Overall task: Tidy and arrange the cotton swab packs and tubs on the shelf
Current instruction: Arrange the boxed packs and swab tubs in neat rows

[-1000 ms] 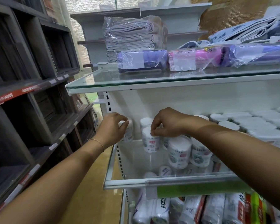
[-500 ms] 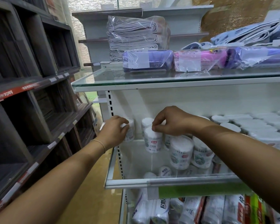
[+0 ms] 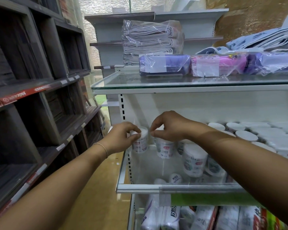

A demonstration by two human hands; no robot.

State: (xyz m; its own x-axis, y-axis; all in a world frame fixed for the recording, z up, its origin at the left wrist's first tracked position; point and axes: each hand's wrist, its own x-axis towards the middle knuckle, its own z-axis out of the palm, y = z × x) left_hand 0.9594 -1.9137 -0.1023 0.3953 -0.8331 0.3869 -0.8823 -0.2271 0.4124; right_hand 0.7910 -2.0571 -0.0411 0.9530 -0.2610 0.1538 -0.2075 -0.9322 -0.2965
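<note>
I am closing my left grip (image 3: 121,138) round the lid of the first tub (image 3: 140,143), thumb and fingers curling over its top edge, and the tub is standing upright on the glass shelf (image 3: 173,188), at the shelf's left end near the back wall. A thin bracelet (image 3: 101,147) is sitting on that wrist. Just right of it, my right grip (image 3: 170,127) is curling down on the second tub (image 3: 165,149), fingertips pinching at its top, which the hand is partly hiding. This tub is also standing upright, beside the first and apart from it. Below my right wrist a bigger tub (image 3: 194,161) is standing closer to the shelf's front, and further right of that grip a crowd of white-lidded tubs (image 3: 246,135) is filling the shelf. Under both grips, on the level below, wrapped packs (image 3: 165,216) are lying in a row. Above them, an upper glass shelf (image 3: 173,83) is carrying a purple pack (image 3: 163,64), a pink pack (image 3: 218,65) and bagged folded cloths (image 3: 151,40). Left of my left arm a dark wooden rack (image 3: 32,80) is standing.
</note>
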